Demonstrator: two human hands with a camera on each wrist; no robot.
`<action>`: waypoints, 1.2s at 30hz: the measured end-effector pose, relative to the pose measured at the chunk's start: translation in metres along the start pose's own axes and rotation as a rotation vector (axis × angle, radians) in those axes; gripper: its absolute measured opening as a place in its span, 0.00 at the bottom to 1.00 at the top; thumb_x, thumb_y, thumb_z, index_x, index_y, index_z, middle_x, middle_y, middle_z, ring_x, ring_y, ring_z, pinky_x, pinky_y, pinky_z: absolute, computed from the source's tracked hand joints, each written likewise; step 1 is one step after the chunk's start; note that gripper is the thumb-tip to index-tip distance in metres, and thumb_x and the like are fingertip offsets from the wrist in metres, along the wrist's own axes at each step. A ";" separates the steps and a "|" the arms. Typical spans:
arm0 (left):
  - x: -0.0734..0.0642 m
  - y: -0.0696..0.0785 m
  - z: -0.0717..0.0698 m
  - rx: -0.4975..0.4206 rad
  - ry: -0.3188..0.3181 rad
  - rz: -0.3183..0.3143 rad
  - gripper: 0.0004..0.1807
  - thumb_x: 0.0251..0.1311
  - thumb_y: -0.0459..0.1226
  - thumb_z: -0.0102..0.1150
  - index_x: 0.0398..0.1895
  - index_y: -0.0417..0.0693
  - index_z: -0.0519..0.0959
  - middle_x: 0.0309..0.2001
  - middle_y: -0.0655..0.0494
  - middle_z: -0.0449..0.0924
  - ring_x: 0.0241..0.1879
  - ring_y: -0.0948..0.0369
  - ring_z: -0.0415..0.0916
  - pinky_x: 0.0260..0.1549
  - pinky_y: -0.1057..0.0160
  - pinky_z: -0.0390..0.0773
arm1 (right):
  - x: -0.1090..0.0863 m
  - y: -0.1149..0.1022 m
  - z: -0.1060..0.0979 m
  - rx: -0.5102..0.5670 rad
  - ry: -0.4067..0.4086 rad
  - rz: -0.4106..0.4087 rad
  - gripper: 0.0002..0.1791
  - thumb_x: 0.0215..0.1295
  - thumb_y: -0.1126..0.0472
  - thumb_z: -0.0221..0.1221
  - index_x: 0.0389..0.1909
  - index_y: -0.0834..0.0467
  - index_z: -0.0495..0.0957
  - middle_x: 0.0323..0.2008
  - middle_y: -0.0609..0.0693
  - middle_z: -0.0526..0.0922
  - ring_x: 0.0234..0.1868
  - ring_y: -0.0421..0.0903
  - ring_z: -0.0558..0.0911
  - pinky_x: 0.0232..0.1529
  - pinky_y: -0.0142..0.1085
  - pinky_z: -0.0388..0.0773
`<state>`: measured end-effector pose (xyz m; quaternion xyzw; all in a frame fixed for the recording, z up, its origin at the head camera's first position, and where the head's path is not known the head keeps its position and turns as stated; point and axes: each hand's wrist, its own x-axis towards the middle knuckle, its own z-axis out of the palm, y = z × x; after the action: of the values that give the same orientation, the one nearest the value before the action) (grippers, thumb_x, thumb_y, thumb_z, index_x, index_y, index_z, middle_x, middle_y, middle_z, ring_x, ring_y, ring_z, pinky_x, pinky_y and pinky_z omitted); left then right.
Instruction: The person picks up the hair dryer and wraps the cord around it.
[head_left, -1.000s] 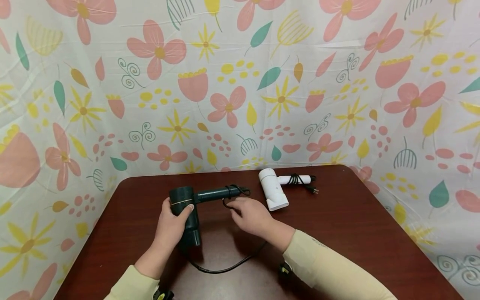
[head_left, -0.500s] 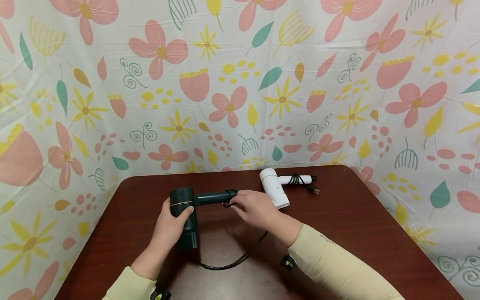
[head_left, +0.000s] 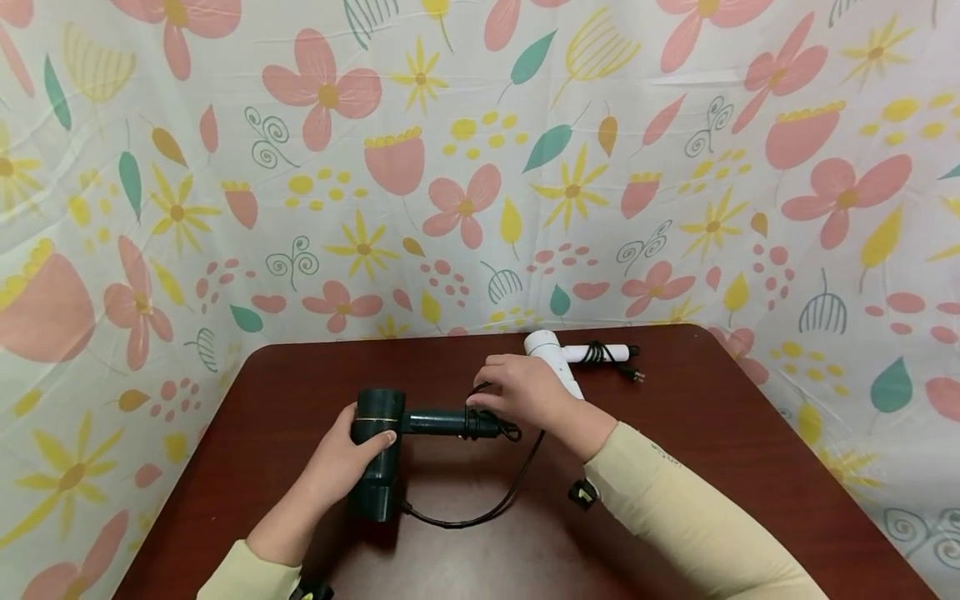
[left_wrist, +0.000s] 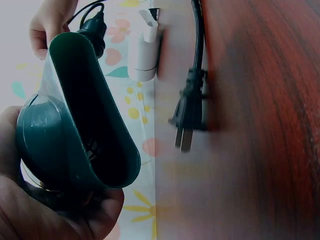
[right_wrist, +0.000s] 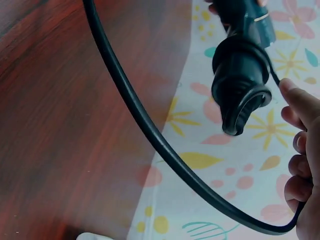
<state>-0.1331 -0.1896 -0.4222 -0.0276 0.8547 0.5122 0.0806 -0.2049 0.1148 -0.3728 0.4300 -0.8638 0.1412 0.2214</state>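
Observation:
A dark green hair dryer is held up by my left hand, whose thumb lies across its body. Its handle points right, with black cord wound near the end. Curled fingers of my right hand grip the black cord just above the handle's end. In the left wrist view the dryer's oblong nozzle faces the camera. The cord's two-prong plug hangs beside it. From my right hand the loose cord loops down and back under the dryer.
Behind my right hand a white hair dryer lies on the brown table, partly hidden, its cord wrapped round its handle. A floral cloth hangs along the table's back and sides.
The green dryer has come lower and slightly right in the head view. My right hand has moved from below and beside the handle's end to above it, carrying the cord.

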 end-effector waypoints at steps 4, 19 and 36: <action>-0.001 0.000 0.000 0.009 -0.001 0.004 0.50 0.60 0.59 0.63 0.77 0.49 0.49 0.61 0.41 0.70 0.48 0.50 0.77 0.40 0.47 0.80 | -0.002 0.004 0.001 0.068 -0.058 0.051 0.11 0.60 0.44 0.67 0.35 0.46 0.85 0.30 0.38 0.78 0.27 0.32 0.76 0.28 0.28 0.73; -0.007 -0.001 0.000 -0.223 -0.124 -0.010 0.41 0.67 0.50 0.60 0.75 0.49 0.50 0.62 0.39 0.67 0.52 0.49 0.75 0.48 0.46 0.76 | -0.002 0.023 0.005 0.345 -0.166 0.165 0.13 0.71 0.47 0.57 0.48 0.44 0.86 0.33 0.34 0.76 0.28 0.34 0.72 0.33 0.34 0.73; 0.001 0.001 0.014 -0.334 -0.078 -0.029 0.44 0.67 0.53 0.58 0.77 0.50 0.45 0.62 0.38 0.67 0.54 0.47 0.74 0.50 0.47 0.76 | -0.007 0.019 0.046 0.764 -0.082 0.212 0.17 0.76 0.51 0.52 0.38 0.56 0.85 0.29 0.38 0.78 0.33 0.35 0.73 0.38 0.31 0.72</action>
<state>-0.1327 -0.1772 -0.4279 -0.0331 0.7533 0.6467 0.1154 -0.2286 0.1111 -0.4176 0.3950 -0.7968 0.4572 -0.0051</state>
